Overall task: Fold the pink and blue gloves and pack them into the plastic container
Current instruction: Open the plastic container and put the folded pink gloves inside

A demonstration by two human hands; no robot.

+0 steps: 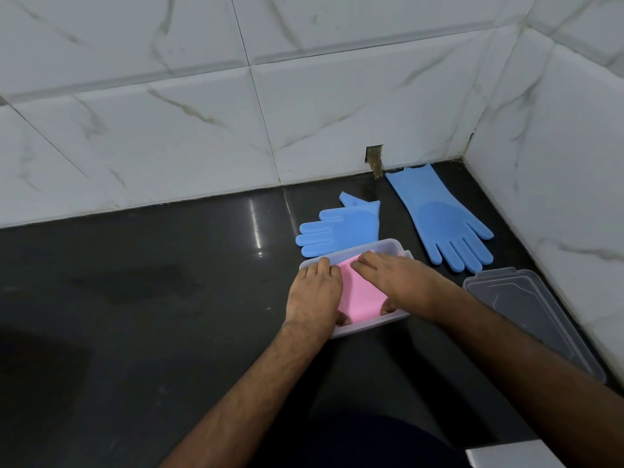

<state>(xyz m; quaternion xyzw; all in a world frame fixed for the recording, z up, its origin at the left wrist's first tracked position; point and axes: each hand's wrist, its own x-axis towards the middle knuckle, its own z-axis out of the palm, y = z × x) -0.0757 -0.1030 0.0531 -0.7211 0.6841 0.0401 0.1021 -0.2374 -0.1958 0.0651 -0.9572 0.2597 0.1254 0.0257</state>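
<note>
A clear plastic container (391, 246) stands on the dark counter with folded pink glove material (361, 295) inside it. My left hand (314, 292) lies over the container's left side, its thumb tucked under the pink fold. My right hand (395, 280) presses flat on the pink fold from the right, its thumb inside the container. One blue glove (341, 228), folded over, lies just behind the container. A second blue glove (442, 217) lies flat and unfolded to the right, fingers pointing toward me.
The container's clear lid (526, 312) lies on the counter at the right, close to the tiled side wall. White marble tiles form the back wall, with a small hole (374, 157) near the counter. A wet smear (135, 282) marks the counter at left.
</note>
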